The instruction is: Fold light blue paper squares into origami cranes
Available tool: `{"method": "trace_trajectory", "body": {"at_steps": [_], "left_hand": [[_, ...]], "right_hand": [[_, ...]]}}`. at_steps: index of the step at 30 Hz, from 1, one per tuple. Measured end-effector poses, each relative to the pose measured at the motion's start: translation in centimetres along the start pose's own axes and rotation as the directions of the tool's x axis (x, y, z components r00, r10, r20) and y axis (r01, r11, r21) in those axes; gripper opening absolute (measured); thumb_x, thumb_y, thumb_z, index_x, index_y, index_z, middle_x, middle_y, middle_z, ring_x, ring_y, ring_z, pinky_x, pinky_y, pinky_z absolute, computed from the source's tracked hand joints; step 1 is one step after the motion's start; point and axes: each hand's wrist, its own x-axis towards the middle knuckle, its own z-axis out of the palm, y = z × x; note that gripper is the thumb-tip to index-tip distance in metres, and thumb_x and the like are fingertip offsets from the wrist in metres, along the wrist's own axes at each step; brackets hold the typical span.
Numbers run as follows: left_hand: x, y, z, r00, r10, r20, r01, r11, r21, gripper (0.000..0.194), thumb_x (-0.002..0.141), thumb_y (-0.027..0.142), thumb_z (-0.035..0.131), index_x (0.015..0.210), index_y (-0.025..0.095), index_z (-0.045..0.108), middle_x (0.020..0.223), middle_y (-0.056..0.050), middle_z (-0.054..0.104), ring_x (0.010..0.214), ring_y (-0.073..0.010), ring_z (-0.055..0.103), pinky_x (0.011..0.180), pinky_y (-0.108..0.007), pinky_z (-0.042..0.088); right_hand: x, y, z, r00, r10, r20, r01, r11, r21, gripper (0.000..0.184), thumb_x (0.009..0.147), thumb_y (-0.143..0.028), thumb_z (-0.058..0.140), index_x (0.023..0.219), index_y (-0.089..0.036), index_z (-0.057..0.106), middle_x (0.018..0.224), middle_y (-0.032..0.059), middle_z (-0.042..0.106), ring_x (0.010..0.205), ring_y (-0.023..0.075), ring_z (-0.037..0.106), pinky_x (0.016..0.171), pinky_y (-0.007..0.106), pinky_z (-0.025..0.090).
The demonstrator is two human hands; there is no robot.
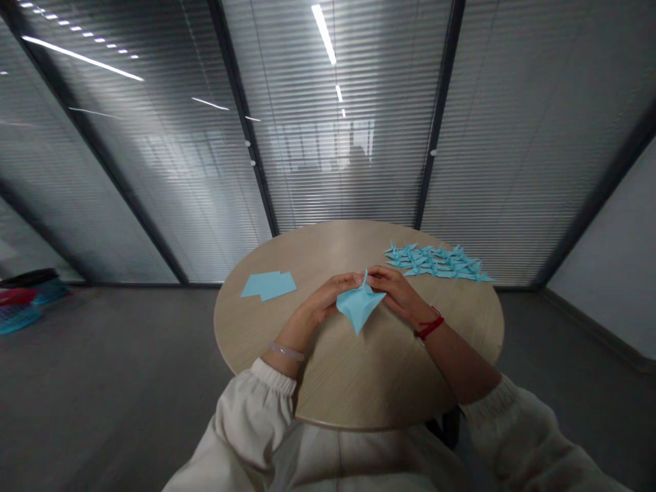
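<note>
A light-blue folded paper crane [360, 307] is held over the middle of the round table, its broad point toward me and a thin spike rising at its far side. My left hand [331, 295] grips its left far edge, fingers closed. On the other side my right hand [397, 288] pinches the paper near the thin spike. The two hands' fingertips almost meet behind the paper, so part of the hold is hidden. Flat blue paper sheets [269, 284] lie to the left. Several finished blue paper cranes [435, 261] stand in rows at the far right.
The round wooden table [369, 383] has its near edge close to my body. Glass panels with blinds [348, 184] rise behind it. Blue and red baskets [20, 307] sit on the floor at the far left. A white wall [609, 273] is at the right.
</note>
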Motion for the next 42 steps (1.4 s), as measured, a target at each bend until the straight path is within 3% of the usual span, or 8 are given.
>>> {"method": "trace_trajectory", "body": {"at_steps": [3,6,11,16,21,27,34,42], "left_hand": [[0.0,0.1,0.1,0.995,-0.028,0.092,0.036,0.996,-0.082,0.031,0.063,0.032,0.082,0.086,0.014,0.07,0.084,-0.006,0.067,0.071,-0.0141,0.059,0.069,-0.026,0.045],[-0.2,0.5,0.4,0.993,-0.034,0.115,0.046,0.993,-0.105,0.033,0.061,0.031,0.083,0.085,0.013,0.068,0.08,-0.004,0.065,0.068,-0.0122,0.057,0.068,-0.025,0.044],[-0.6,1.0,0.7,0.994,-0.008,0.11,0.011,0.999,-0.034,0.026,0.066,0.033,0.079,0.082,0.015,0.068,0.081,-0.004,0.064,0.07,-0.0132,0.056,0.069,-0.026,0.044],[-1.0,1.6,1.3,0.995,-0.051,0.087,0.052,0.999,-0.012,0.026,0.062,0.033,0.081,0.078,0.016,0.069,0.078,-0.005,0.064,0.068,-0.0148,0.054,0.065,-0.027,0.043],[-1.2,1.9,1.7,0.989,-0.048,0.137,0.051,0.999,-0.015,0.03,0.063,0.035,0.082,0.079,0.014,0.069,0.074,-0.003,0.06,0.065,-0.0115,0.052,0.064,-0.024,0.042],[-0.8,1.5,1.2,0.994,0.013,0.111,-0.016,1.0,0.02,0.03,0.065,0.036,0.08,0.078,0.012,0.067,0.074,-0.002,0.06,0.066,-0.011,0.052,0.064,-0.023,0.041],[-0.5,1.0,1.0,0.996,-0.014,0.088,0.012,1.0,0.021,0.03,0.066,0.037,0.08,0.081,0.013,0.068,0.074,-0.001,0.06,0.065,-0.0101,0.052,0.064,-0.023,0.04],[-0.9,1.4,1.6,0.992,-0.05,0.117,0.056,0.997,-0.054,0.032,0.063,0.034,0.083,0.081,0.013,0.068,0.075,-0.002,0.062,0.066,-0.0105,0.054,0.064,-0.023,0.042]], "right_hand": [[0.0,0.0,0.0,1.0,0.016,-0.023,-0.016,1.0,0.019,0.031,0.059,-0.039,0.083,0.079,-0.02,0.069,0.074,-0.0005,0.065,0.065,0.0131,0.057,0.064,0.026,0.045],[-0.1,-0.2,0.1,1.0,0.029,-0.013,-0.029,1.0,0.008,0.032,0.058,-0.041,0.083,0.078,-0.02,0.068,0.074,0.0,0.066,0.066,0.014,0.057,0.063,0.027,0.045],[-0.3,-0.6,0.3,0.999,0.03,0.017,-0.031,0.999,0.038,0.032,0.061,-0.044,0.081,0.076,-0.02,0.067,0.074,0.0005,0.065,0.068,0.014,0.057,0.063,0.026,0.045],[-0.3,-0.6,0.2,1.0,0.029,0.008,-0.029,0.999,0.015,0.034,0.06,-0.046,0.081,0.074,-0.02,0.066,0.071,0.0003,0.064,0.067,0.0147,0.058,0.062,0.027,0.046],[-0.3,-0.4,0.2,0.999,0.041,0.014,-0.042,0.997,0.064,0.035,0.057,-0.046,0.084,0.071,-0.019,0.067,0.07,0.0004,0.064,0.066,0.0145,0.058,0.064,0.028,0.047],[-0.1,-0.2,0.0,1.0,-0.028,0.002,0.028,0.998,0.048,0.031,0.064,-0.048,0.079,0.078,-0.021,0.072,0.082,0.0036,0.069,0.079,0.0181,0.062,0.076,0.031,0.05],[0.0,-0.2,-0.1,0.999,-0.031,-0.03,0.029,0.998,-0.058,0.035,0.062,-0.052,0.077,0.074,-0.021,0.069,0.081,0.005,0.069,0.079,0.0208,0.061,0.071,0.033,0.05],[0.1,0.4,0.2,0.998,-0.059,-0.036,0.062,0.993,0.1,0.033,0.059,-0.048,0.083,0.071,-0.02,0.068,0.071,0.0008,0.064,0.069,0.0155,0.057,0.07,0.03,0.048]]}}
